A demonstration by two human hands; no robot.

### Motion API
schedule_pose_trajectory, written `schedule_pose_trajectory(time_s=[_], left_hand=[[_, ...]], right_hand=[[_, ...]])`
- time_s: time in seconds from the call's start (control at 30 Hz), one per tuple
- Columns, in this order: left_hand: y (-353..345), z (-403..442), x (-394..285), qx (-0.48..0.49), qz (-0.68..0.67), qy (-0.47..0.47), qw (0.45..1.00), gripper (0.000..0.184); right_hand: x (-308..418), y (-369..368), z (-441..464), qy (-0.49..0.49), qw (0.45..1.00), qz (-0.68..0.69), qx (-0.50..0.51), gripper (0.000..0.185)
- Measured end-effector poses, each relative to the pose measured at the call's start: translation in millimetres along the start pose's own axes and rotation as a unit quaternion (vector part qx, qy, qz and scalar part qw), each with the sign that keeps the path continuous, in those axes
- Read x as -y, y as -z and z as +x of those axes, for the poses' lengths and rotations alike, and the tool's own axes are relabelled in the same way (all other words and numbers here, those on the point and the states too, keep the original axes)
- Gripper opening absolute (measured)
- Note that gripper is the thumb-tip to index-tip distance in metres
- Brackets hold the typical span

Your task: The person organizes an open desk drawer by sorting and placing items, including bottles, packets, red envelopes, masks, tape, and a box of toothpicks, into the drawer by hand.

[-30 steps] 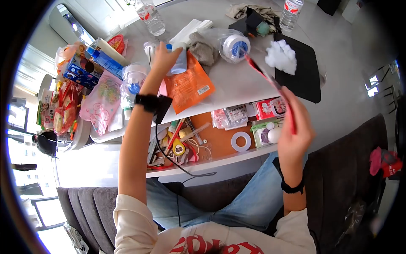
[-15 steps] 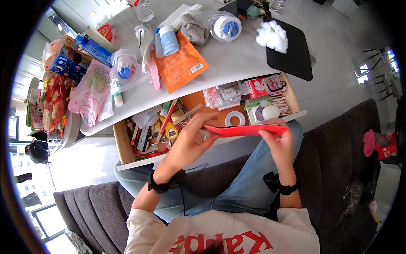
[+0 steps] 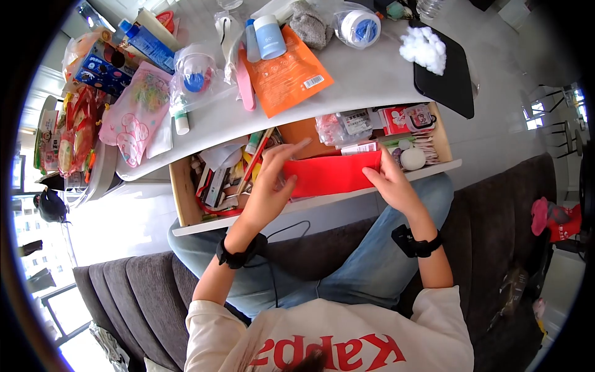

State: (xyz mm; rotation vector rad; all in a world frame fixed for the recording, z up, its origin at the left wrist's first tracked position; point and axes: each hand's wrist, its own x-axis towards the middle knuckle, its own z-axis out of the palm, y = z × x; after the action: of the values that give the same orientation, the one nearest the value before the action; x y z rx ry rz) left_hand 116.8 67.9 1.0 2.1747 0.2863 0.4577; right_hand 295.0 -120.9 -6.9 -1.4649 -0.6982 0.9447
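Observation:
A flat red rectangle that looks like a red paper envelope [image 3: 331, 175] is held over the front of the open drawer, its broad face turned up toward me. My left hand [image 3: 268, 186] grips its left end with the thumb on the near side, while the index finger stretches out above the top edge. At the opposite end, my right hand [image 3: 392, 183] pinches the right edge between thumb and fingers. The envelope hides part of the drawer's contents behind it.
The pulled-out drawer [image 3: 181, 198] holds pens, scissors, packets and cotton swabs [image 3: 424, 147]. On the tabletop [image 3: 214, 137] lie an orange pouch [image 3: 285, 77], a blue-capped bottle [image 3: 149, 46], a grey cloth [image 3: 311, 25] and white fluff [image 3: 423, 51] on a black board [image 3: 446, 93].
The red envelope has turned from nearly edge-on to showing its broad face, and has risen a little. Both hands stay at its ends. The view has shifted slightly.

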Motion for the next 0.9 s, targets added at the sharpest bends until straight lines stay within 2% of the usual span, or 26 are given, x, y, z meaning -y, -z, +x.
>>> schedule_pose_trajectory(time_s=[0.07, 0.1, 0.2, 0.27, 0.3, 0.4, 0.43, 0.47, 0.53, 0.6, 0.63, 0.73, 0.83, 0.9], left_hand=[[2, -7, -3, 0.008, -0.059, 0.087, 0.994, 0.043], [4, -10, -4, 0.011, -0.087, 0.130, 0.988, 0.039], [6, -21, 7, 0.014, -0.032, 0.119, 0.992, 0.030], [6, -28, 16, 0.036, -0.078, 0.157, 0.984, 0.027], [7, -28, 19, 0.047, -0.102, 0.175, 0.978, 0.025], [13, -30, 19, 0.025, -0.046, 0.112, 0.992, 0.029], [16, -28, 19, 0.027, 0.016, 0.059, 0.998, 0.025], [23, -27, 15, 0.089, 0.063, 0.090, 0.990, 0.022], [32, -26, 17, 0.161, 0.147, 0.113, 0.969, 0.025], [37, -28, 26, 0.181, 0.219, 0.111, 0.952, 0.025], [42, -31, 24, 0.144, 0.212, 0.104, 0.961, 0.025], [49, -34, 43, 0.124, 0.200, 0.147, 0.961, 0.022], [45, -19, 51, 0.115, 0.175, 0.100, 0.973, 0.024], [31, -4, 41, 0.152, 0.130, 0.205, 0.958, 0.027]], right_hand=[[2, -5, 3, 0.016, 0.997, -0.080, 0.006, 0.039], [5, -6, 6, 0.002, 0.997, -0.071, 0.035, 0.037], [6, -3, 14, -0.041, 0.991, -0.075, 0.099, 0.030], [1, -1, 16, -0.068, 0.984, -0.119, 0.116, 0.023], [6, -8, 16, -0.047, 0.989, -0.109, 0.092, 0.016], [-4, -14, 24, -0.039, 0.989, -0.107, 0.095, 0.016], [0, -22, 26, 0.005, 0.991, -0.107, 0.084, 0.017], [-4, -22, 32, 0.003, 0.984, -0.146, 0.098, 0.020], [-7, -35, 40, 0.089, 0.974, -0.186, 0.098, 0.018], [-2, -50, 42, 0.069, 0.972, -0.211, 0.080, 0.021], [-4, -55, 45, 0.085, 0.952, -0.288, 0.061, 0.028], [-29, -63, 49, 0.201, 0.925, -0.322, -0.035, 0.035], [-34, -59, 43, 0.152, 0.938, -0.311, 0.004, 0.036], [-37, -59, 39, 0.148, 0.937, -0.315, 0.004, 0.033]])
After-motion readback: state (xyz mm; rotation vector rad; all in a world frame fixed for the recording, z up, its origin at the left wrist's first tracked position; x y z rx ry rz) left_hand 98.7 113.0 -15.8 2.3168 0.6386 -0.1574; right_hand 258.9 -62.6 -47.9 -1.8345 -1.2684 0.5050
